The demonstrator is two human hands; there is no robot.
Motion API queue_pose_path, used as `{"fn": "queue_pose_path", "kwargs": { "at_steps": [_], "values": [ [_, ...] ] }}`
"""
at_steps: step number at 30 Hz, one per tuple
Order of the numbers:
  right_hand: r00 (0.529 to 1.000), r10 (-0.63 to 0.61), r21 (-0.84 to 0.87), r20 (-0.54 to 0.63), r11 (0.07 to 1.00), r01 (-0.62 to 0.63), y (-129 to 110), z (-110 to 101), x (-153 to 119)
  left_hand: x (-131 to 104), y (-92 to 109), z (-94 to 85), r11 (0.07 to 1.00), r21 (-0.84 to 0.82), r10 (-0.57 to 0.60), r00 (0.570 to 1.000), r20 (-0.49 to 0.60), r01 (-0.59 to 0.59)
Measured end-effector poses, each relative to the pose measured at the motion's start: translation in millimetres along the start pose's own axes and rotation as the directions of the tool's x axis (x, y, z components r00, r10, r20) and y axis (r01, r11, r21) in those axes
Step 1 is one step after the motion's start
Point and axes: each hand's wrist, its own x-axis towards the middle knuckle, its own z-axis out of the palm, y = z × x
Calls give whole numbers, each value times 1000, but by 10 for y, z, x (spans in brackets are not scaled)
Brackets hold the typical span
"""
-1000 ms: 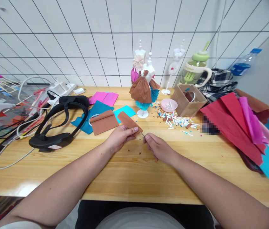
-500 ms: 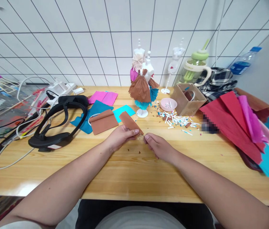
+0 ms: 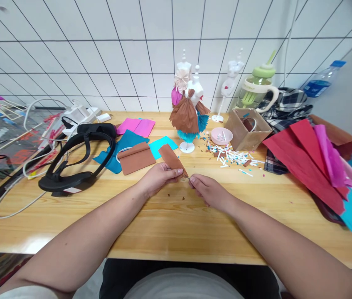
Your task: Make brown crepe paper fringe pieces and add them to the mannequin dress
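Between the thumb and fingers of my left hand (image 3: 162, 178) is a folded strip of brown crepe paper (image 3: 170, 157), slanting from upper left to lower right. My right hand (image 3: 208, 191) is closed at the strip's lower end. A small thin tip shows at its fingers, but the rest of what it grips is hidden. A few brown paper scraps (image 3: 183, 198) lie on the wooden table (image 3: 176, 232) below. Left of the strip rest a partly rolled brown crepe paper piece (image 3: 138, 159) and a light blue sheet (image 3: 165, 145).
Dress forms in paper skirts (image 3: 185, 116) stand behind. A pink bowl (image 3: 221, 136), white sticks (image 3: 236, 157) and a cardboard box (image 3: 247, 131) are at right, with red crepe paper (image 3: 306, 166) beyond. A black headset (image 3: 79, 180) and cables lie at left.
The view has shifted slightly. Both hands keep nearly the same place at the strip, with only a slight movement at its lower end.
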Motion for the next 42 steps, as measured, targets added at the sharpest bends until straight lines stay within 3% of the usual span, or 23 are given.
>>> {"fn": "queue_pose_path", "kwargs": {
  "at_steps": [15, 24, 42],
  "values": [
    [999, 8, -45, 34, 999, -6, 3, -20, 11, 5, -8, -14, 1000, -4, -7, 1000, 14, 7],
    [998, 61, 55, 28, 996, -63, -14, -22, -9, -10, 23, 17, 1000, -17, 2, 1000, -3, -2],
    [999, 20, -49, 43, 999, -18, -24, -32, 6, -15, 19, 22, 1000, 11, 11, 1000, -2, -11]
  ]
}}
